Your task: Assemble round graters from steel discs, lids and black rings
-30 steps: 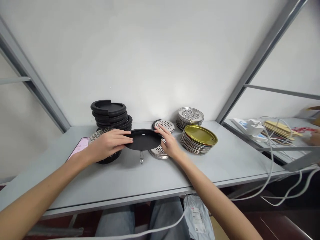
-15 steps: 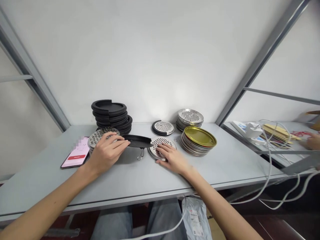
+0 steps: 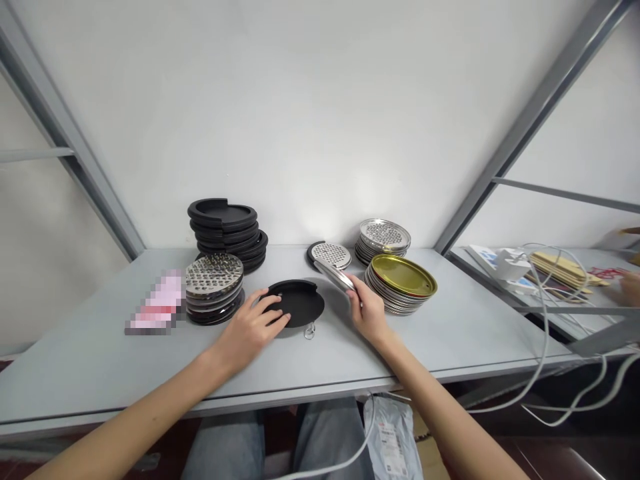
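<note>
A shallow black round holder (image 3: 303, 308) with a raised rim sits low at the middle of the table, a small metal clip (image 3: 310, 331) hanging at its front. My left hand (image 3: 256, 328) grips its left side, fingertips over the rim; the thumb is hidden. To the right, my right hand (image 3: 369, 308) pinches a silver round grater plate (image 3: 336, 275), held tilted above the table. Just behind that plate lies a black holder with a perforated silver disc (image 3: 331, 255) in it. Left of my left hand stands a stack of grater discs (image 3: 214, 277).
Black holders (image 3: 223, 223) are stacked at the back left, beyond a blurred-out phone (image 3: 157, 303). On the right stand a stack topped by a gold lid (image 3: 404, 275) and silver grater discs (image 3: 385, 235). White cables (image 3: 543, 333) hang by the right shelf; another person's hand (image 3: 631, 287) shows there.
My right hand has lifted the silver grater plate off the table and tilted it. My left hand has brought the black holder right and lower, away from the grater stack.
</note>
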{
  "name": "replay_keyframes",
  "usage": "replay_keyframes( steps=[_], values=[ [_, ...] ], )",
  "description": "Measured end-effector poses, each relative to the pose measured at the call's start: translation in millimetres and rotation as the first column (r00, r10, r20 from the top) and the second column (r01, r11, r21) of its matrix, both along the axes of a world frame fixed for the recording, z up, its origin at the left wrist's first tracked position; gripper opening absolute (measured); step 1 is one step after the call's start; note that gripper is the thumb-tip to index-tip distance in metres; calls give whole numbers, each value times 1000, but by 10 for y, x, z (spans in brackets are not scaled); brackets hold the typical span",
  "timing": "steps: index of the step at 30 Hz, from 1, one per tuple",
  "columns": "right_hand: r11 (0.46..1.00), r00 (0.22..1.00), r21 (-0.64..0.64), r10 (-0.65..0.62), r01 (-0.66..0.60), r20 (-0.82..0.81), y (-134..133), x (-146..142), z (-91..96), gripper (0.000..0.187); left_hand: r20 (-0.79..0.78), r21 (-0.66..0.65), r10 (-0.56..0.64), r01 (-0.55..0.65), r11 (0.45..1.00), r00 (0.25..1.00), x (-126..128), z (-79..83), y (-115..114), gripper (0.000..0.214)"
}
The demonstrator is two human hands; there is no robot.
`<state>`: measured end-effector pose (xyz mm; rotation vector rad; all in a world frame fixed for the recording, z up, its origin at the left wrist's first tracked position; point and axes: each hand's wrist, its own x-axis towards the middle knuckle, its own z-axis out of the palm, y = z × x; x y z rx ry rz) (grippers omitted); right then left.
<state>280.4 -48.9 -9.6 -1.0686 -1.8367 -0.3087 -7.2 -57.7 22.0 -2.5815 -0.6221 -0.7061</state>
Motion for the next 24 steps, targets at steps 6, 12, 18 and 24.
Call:
replay_keyframes(
  steps=[6,12,18,24],
  values=[
    [969,941,104,188,-225,281,-69,-93,30,43,-27,-170,137,-140,976,990,249,-137,385,18],
    [965,869,21,225,-261,441,-75,-135,25,43,82,-392,104,-64,918,991,183,-223,573,24],
    [964,838,-115,265,-239,477,-61,-151,50,40,134,-539,295,-180,823,946,46,-303,565,57],
    [940,819,-199,340,-278,462,-6,-180,21,38,123,-576,288,-168,800,950,47,-314,517,60]
  ],
)
